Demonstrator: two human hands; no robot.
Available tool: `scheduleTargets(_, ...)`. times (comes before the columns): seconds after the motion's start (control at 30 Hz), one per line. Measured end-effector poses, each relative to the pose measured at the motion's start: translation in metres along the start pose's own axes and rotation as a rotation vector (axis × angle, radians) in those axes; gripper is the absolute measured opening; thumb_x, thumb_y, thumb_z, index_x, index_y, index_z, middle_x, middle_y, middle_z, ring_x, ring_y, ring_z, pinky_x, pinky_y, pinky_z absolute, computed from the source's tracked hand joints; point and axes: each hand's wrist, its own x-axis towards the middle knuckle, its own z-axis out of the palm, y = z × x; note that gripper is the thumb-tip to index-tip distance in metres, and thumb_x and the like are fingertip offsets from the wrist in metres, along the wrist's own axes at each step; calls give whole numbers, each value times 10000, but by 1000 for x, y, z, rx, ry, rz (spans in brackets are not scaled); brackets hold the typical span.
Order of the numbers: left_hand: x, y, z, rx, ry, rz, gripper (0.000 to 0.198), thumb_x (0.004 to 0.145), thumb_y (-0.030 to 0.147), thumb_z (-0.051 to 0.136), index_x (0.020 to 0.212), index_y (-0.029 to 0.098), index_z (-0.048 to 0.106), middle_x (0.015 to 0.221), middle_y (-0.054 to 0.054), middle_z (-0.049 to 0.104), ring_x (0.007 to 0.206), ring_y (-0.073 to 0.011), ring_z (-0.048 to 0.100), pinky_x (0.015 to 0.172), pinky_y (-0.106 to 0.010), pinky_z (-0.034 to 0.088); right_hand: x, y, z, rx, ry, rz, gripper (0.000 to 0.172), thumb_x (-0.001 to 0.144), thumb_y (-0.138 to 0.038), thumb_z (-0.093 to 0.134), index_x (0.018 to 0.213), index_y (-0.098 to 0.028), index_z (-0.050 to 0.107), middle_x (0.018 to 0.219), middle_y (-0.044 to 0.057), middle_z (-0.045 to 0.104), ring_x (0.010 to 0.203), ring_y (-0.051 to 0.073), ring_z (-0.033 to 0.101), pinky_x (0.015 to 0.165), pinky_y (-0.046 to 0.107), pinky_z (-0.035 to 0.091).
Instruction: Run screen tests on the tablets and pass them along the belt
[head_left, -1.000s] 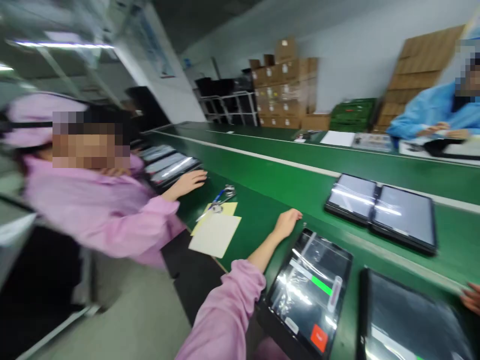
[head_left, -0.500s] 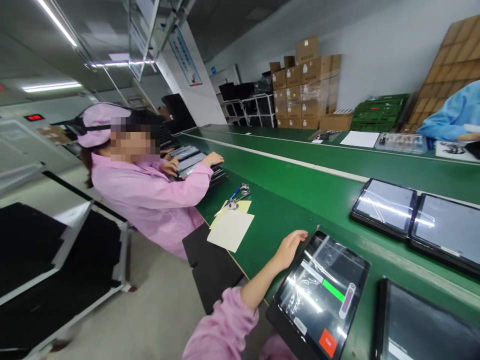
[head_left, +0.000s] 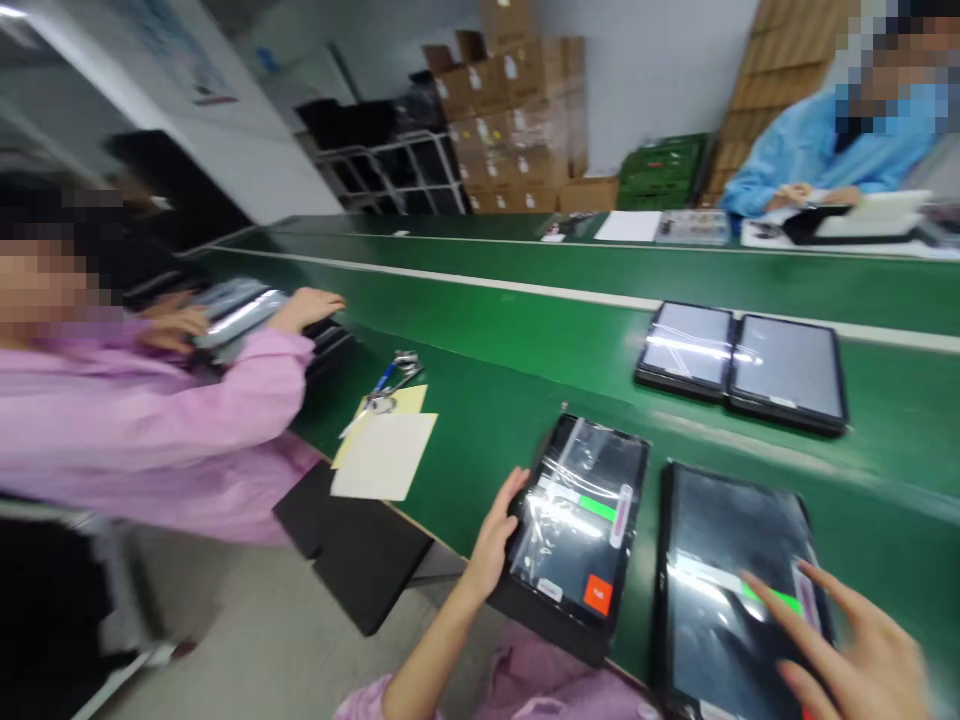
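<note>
My left hand (head_left: 496, 532) rests against the left edge of a tablet (head_left: 577, 530), its fingers stretched along the side and not wrapped round it. The tablet lies on a dark block near the table's front edge; its lit screen shows a green bar and a red square. Over a second tablet (head_left: 724, 610), just to the right, my right hand (head_left: 862, 640) is spread open. Its index fingertip is at the screen beside a green bar; whether it touches I cannot tell. The lower right of that tablet is partly hidden by the hand.
Farther back on the green table (head_left: 480, 330) lie two tablets (head_left: 787, 370) side by side. Left of me are paper sheets (head_left: 386, 455) with a pen (head_left: 384, 378). A co-worker in pink (head_left: 187, 410) handles stacked devices; another in blue (head_left: 795, 150) sits opposite.
The view has swung right. My right hand has come into view over the right-hand tablet, whose screen now shows a green bar. My left hand has slid down along its tablet's edge.
</note>
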Motion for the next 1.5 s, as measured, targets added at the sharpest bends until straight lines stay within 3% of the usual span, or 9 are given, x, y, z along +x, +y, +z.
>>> scheduleTargets(0.17, 4, -1, -4, 82, -3, -57, 729, 889, 599, 509, 1512, 236, 399, 1550, -103, 448, 1465, -305, 350, 1225, -465, 276, 29, -50, -6, -95, -177, -175, 548, 949, -637, 480, 1459, -438, 493, 1514, 116, 416, 1232, 402, 473, 1042, 614, 294)
scheduleTargets(0.37, 1, 0, -7, 251, -91, -3, 724, 921, 567, 514, 1551, 292, 286, 1627, -85, 312, 1505, -288, 260, 1252, -467, 192, 25, -42, -12, -59, -229, -87, 350, 958, -579, 546, 1249, -445, 684, 1520, 79, 429, 1279, 381, 441, 1103, 644, 194)
scheduleTargets(0.47, 11, 10, -18, 265, -192, -31, 893, 885, 588, 573, 1586, 296, 102, 1630, -136, 282, 1497, -311, 276, 1229, -512, 229, 13, -15, -17, 41, -93, 123, 296, 991, -504, 506, 1130, -410, 748, 1449, 69, 505, 1267, 359, 460, 1091, 620, 273)
scheduleTargets(0.57, 40, 37, -18, 388, -243, 28, 974, 865, 622, 584, 1587, 290, 22, 1625, -179, 272, 1489, -334, 291, 1204, -571, 234, 12, 15, -9, 281, 152, 554, 369, 984, -502, 480, 1199, -321, 719, 1233, 111, 633, 1106, 308, 581, 961, 504, 469)
scheduleTargets(0.73, 103, 96, 56, 1006, -442, 291, 582, 925, 508, 545, 1448, 266, 459, 1617, -171, 294, 1509, -349, 229, 1187, -672, 50, 20, 41, 19, 716, 309, 970, 571, 777, -625, 655, 1152, -199, 710, 969, 96, 716, 863, 270, 657, 810, 416, 541)
scheduleTargets(0.93, 128, 122, 148, 1421, -512, 381, 471, 968, 465, 441, 1152, 88, 654, 1074, -215, 734, 1084, -342, 681, 1199, -617, 113, 18, 41, 23, 823, 329, 1020, 569, 706, -589, 727, 1095, -174, 727, 945, 102, 730, 868, 274, 665, 825, 410, 533)
scheduleTargets(1.23, 126, 127, 159, 1521, -498, 253, 454, 880, 396, 452, 1101, 54, 653, 897, -217, 749, 908, -367, 721, 1181, -626, 87, 24, 39, 22, 866, 330, 1001, 560, 670, -562, 751, 1073, -176, 708, 895, 89, 697, 856, 265, 660, 820, 392, 544)
scheduleTargets(1.37, 122, 139, 161, 1502, -537, 215, 455, 905, 358, 452, 1156, 20, 623, 1018, -274, 727, 1039, -405, 687, 1174, -663, 53, 23, 39, 25, 848, 344, 993, 573, 673, -572, 733, 1086, -178, 692, 888, 84, 678, 819, 249, 649, 784, 386, 549)
scheduleTargets(1.5, 77, 139, 137, 1116, -675, 233, 683, 911, 429, 520, 1475, 68, 388, 1613, -271, 220, 1511, -420, 157, 1190, -659, -7, 23, 37, 26, 805, 334, 963, 573, 709, -594, 707, 1098, -174, 697, 870, 82, 677, 801, 245, 646, 762, 382, 551)
